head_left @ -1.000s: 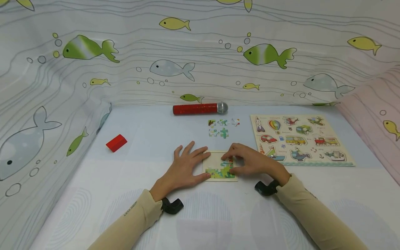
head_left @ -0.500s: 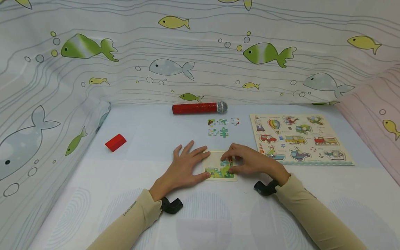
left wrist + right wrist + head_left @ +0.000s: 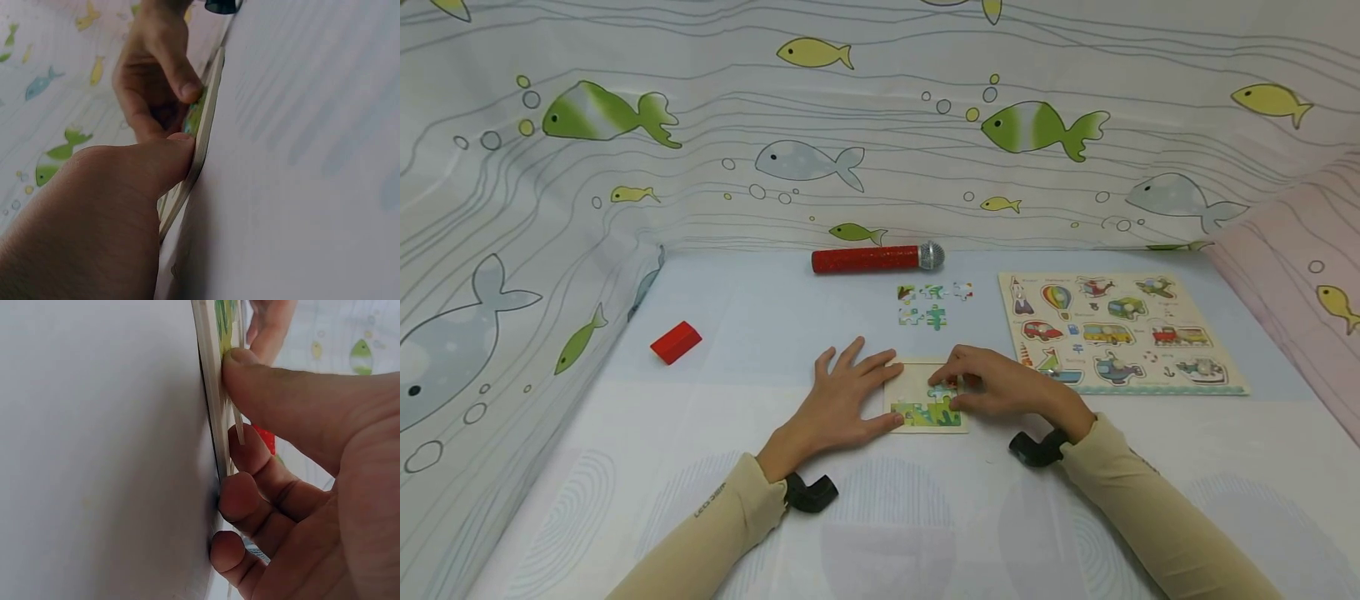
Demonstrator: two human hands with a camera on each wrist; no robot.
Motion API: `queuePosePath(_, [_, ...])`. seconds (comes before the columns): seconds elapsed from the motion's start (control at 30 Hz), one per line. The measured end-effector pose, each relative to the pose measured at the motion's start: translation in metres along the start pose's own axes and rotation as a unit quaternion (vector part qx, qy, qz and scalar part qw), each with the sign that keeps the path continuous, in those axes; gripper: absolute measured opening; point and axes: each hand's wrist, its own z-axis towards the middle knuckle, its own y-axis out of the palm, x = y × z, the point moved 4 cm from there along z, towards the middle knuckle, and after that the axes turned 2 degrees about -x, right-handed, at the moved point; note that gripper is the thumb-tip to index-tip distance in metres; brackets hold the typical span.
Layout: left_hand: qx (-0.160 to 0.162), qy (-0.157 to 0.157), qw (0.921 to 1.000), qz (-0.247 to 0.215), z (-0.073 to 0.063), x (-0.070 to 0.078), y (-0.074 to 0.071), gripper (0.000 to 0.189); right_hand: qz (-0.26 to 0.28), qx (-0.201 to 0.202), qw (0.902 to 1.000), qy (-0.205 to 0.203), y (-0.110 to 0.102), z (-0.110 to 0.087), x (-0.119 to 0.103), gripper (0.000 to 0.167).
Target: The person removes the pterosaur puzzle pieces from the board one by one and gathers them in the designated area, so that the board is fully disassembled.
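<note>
A small wooden jigsaw tray (image 3: pixel 913 382) lies flat on the table, with green joined pieces (image 3: pixel 925 414) along its near side and more at its right. My left hand (image 3: pixel 835 404) rests at the tray's left side, its fingers spread and its thumb on the near-left corner. Over the right side, my right hand (image 3: pixel 1000 385) has curled fingers and pinches a jigsaw piece (image 3: pixel 240 428) between thumb and index finger. The thin edge of that piece shows in the right wrist view, tilted off the tray; its picture is mostly hidden by the fingers.
Several loose jigsaw pieces (image 3: pixel 935 317) lie beyond the tray. A red microphone (image 3: pixel 868 259) with a silver head lies at the back. On the right is a vehicle peg board (image 3: pixel 1131 333); on the left, a red block (image 3: pixel 676 342). Fish-print cloth (image 3: pixel 917 150) hangs behind.
</note>
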Motion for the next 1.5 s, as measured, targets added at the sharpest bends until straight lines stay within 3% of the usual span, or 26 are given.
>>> queuePosePath(0.7, [0.005,0.003,1.0000,-0.003,-0.001,-0.001,0.002,0.071,0.024,0.013,0.9995,-0.012,-0.001,0.001,0.008,0.031])
queuePosePath(1.5, [0.007,0.005,1.0000,0.004,-0.002,-0.001,0.002,0.070,0.018,0.105,0.9940,-0.022,-0.008,0.000,0.020,0.029])
